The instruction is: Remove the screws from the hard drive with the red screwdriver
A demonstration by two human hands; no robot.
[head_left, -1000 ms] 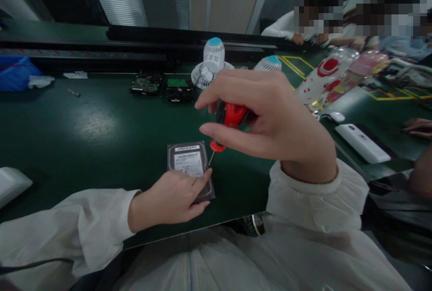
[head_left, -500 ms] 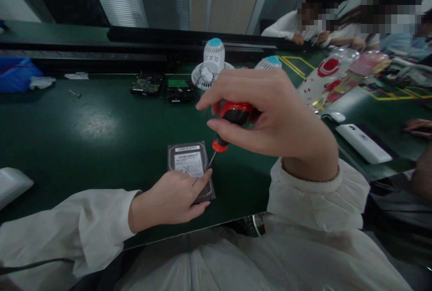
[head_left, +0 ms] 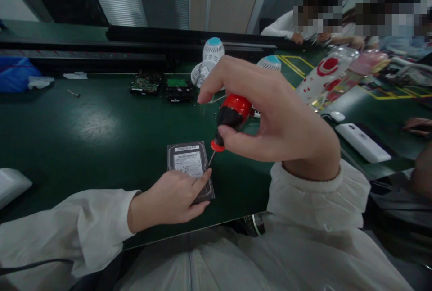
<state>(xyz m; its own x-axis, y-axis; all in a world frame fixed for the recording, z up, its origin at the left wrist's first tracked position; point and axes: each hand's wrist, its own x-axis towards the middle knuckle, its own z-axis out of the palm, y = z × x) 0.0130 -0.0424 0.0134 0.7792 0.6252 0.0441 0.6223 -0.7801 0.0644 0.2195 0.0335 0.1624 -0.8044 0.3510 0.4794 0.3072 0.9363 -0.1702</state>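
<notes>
A hard drive [head_left: 187, 159] with a white label lies flat on the dark green table [head_left: 94, 133] near its front edge. My left hand [head_left: 175, 198] rests on the drive's near right corner, fingers curled around its edge, holding it down. My right hand [head_left: 273, 115] grips a red and black screwdriver [head_left: 229, 117] above it, index finger lifted off the handle. The screwdriver's thin tip meets the drive's right edge beside my left fingertips.
Two circuit boards [head_left: 162, 86] lie further back on the table. Two white fans with blue caps [head_left: 211, 59] stand behind my right hand. A white device [head_left: 362, 142] and bright packaging [head_left: 329, 77] lie at right. Other people sit at the far right. A white object [head_left: 11, 185] rests at the left edge.
My right fingers have shifted around the screwdriver handle, turning it; the index finger has lifted. The left hand and the drive have stayed put.
</notes>
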